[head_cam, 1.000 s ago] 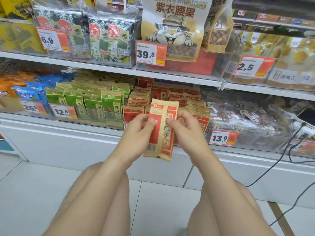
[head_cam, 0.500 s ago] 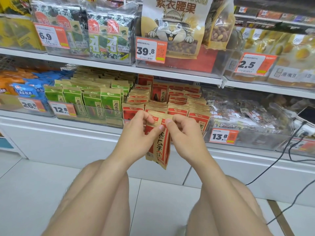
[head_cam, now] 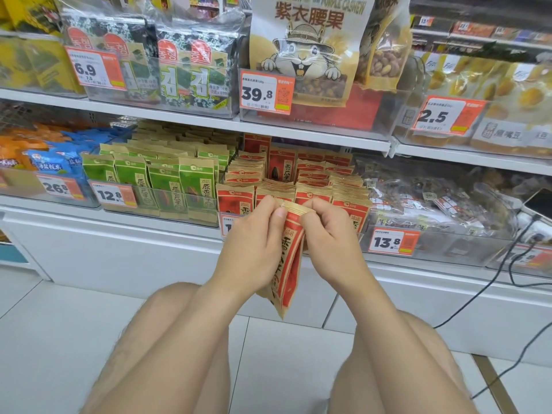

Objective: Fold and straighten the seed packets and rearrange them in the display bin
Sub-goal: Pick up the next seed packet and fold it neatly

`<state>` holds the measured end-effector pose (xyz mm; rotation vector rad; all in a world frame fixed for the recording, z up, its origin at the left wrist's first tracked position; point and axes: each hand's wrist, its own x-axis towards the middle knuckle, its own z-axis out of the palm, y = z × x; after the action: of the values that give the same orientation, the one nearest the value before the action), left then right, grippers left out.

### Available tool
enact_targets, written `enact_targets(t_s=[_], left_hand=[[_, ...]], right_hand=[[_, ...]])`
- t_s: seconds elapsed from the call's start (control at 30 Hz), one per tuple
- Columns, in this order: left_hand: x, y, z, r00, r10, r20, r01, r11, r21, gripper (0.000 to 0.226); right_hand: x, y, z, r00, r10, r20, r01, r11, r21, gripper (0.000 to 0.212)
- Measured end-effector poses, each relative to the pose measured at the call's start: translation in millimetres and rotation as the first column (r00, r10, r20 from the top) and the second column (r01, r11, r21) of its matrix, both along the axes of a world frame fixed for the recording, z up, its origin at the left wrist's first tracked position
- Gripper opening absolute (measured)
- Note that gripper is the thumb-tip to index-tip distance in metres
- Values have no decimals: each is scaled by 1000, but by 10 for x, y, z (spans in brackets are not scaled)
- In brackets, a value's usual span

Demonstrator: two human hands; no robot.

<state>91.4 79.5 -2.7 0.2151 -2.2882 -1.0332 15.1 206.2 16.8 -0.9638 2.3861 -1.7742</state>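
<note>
Above the person's bent knees [head_cam: 179, 312], the left hand [head_cam: 254, 246] and right hand [head_cam: 331, 243] held one red seed packet [head_cam: 288, 264] upright between them, in front of the display bin [head_cam: 360, 231] and not in it. The fingers [head_cam: 279, 215] of both hands were curled and pinched on the packet's tan top edge, while its body hung below the palms. Just behind stood rows of red packets [head_cam: 313, 174] in the bin, with green packets [head_cam: 167, 180] to their left.
</note>
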Motion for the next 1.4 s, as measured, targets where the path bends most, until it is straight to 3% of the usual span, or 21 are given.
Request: enact_targets(t_s=[0.2, 0.3, 0.5, 0.6, 0.67, 0.87, 1.03, 1.23, 1.4], left_hand=[[-46, -100, 20, 1000, 0, 1, 0, 967, 255, 29], [-43, -114, 30, 1000, -18, 9, 15, 954, 299, 30], [-60, -146, -7, 998, 48, -31, -35, 942, 335, 29], [-53, -162, -7, 990, 136, -48, -110, 927, 358, 31], [-41, -172, 10, 990, 141, -31, -120, 923, 365, 30], [-12, -145, 14, 981, -151, 122, 85, 898, 432, 19], [31, -133, 86, 974, -223, 29, 173, 825, 538, 15], [12, -91, 103, 989, -147, -3, 126, 841, 526, 18], [-10, -152, 77, 997, 47, -59, -8, 846, 533, 17]], right_hand=[[17, -16, 9, 990, 59, 129, -54, 998, -44, 26], [11, -9, 29, 982, 72, 177, -62, 996, -60, 23], [3, 20, 29, 978, 129, 166, -121, 991, -59, 17], [36, 45, 5, 975, 204, 88, -211, 974, 84, 20], [49, 26, -20, 986, 156, 55, -161, 981, 108, 17], [-26, 18, -73, 985, -42, 165, 44, 999, -9, 20], [-24, 47, 4, 918, 7, 396, 52, 989, -138, 26], [-11, 48, 31, 858, 63, 510, 21, 987, -158, 31], [-17, 153, 84, 794, 230, 563, -220, 972, -87, 24]])
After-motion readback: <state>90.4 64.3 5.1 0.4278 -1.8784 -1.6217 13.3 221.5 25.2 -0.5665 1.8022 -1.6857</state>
